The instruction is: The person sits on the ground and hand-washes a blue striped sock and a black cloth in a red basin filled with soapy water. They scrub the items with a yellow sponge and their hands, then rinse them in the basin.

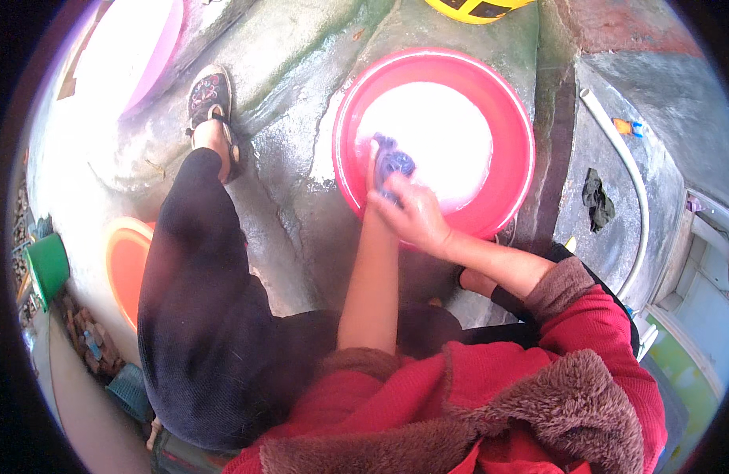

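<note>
A dark blue-purple wet cloth (395, 163) is bunched up over the near left part of a red plastic basin (514, 178). My left hand (373, 169) holds it from below and is mostly hidden by the cloth and my other hand. From above, my right hand (419, 212) grips the near end of the same cloth, its fingers slightly blurred. Inside the basin, the whitish liquid (441, 136) is so bright that I cannot tell foam from water.
Wet concrete floor (287, 172) surrounds the basin. Beyond it stands a yellow container (480, 12). At right lie a white pipe (631, 172) and a dark rag (597, 200). An orange basin (124, 260), a green bucket (47, 266) and a pink basin (163, 53) are at left.
</note>
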A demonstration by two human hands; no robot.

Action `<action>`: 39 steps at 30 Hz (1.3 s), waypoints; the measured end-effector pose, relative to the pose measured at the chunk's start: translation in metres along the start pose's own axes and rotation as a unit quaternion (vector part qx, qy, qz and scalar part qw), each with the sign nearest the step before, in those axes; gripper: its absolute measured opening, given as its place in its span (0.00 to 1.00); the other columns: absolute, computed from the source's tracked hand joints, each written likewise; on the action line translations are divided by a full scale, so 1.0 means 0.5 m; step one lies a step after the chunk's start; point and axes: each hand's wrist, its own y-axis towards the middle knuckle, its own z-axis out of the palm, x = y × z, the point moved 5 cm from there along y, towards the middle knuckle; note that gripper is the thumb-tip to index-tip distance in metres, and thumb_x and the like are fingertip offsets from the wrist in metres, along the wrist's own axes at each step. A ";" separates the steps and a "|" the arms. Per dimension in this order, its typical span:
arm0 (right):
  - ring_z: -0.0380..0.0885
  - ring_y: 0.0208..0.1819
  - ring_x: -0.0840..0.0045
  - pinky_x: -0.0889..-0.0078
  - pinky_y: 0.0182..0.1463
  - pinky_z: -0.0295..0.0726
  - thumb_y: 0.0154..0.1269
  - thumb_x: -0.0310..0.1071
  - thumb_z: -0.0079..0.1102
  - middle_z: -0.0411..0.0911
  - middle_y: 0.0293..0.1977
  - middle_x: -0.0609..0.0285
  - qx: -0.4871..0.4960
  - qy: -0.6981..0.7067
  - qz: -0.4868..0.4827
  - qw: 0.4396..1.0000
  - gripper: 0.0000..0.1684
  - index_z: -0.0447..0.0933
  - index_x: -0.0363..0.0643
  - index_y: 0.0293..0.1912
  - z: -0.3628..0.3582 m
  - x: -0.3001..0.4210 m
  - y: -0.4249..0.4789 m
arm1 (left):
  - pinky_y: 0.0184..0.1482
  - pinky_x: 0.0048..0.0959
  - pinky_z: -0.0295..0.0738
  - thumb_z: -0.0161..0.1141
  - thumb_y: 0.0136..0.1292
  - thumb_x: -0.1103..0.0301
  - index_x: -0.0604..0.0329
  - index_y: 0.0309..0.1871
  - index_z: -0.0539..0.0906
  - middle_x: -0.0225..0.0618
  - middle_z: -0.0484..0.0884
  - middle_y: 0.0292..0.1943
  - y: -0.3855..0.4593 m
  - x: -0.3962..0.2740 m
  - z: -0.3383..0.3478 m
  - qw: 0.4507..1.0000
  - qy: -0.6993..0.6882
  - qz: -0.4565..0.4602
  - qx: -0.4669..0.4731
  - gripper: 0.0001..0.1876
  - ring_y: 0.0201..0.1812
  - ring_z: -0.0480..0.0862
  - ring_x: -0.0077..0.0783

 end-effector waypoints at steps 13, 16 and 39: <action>0.76 0.45 0.55 0.57 0.51 0.71 0.63 0.54 0.50 0.76 0.42 0.40 -0.033 -0.173 0.245 0.953 0.30 0.73 0.34 0.49 -0.117 -0.314 0.116 | 0.61 0.37 0.62 0.38 0.67 0.42 0.48 0.62 0.67 0.30 0.70 0.60 0.001 0.118 0.089 0.990 0.090 -0.060 -0.093 0.27 0.59 0.70 0.29; 0.72 0.48 0.50 0.55 0.55 0.68 0.63 0.58 0.46 0.73 0.47 0.37 -0.201 -0.247 0.283 0.905 0.36 0.69 0.35 0.56 -0.141 -0.364 0.102 | 0.64 0.58 0.44 0.38 0.63 0.37 0.36 0.66 0.59 0.27 0.62 0.65 -0.027 0.089 0.044 0.970 0.094 -0.095 -0.204 0.31 0.66 0.60 0.33; 0.79 0.28 0.65 0.64 0.34 0.75 0.64 0.47 0.52 0.78 0.25 0.49 -0.060 -0.069 0.194 0.977 0.18 0.76 0.41 0.33 0.002 -0.160 0.035 | 0.46 0.32 0.75 0.43 0.69 0.50 0.49 0.49 0.71 0.30 0.76 0.42 -0.032 0.090 0.076 0.983 0.015 -0.113 -0.147 0.16 0.42 0.77 0.30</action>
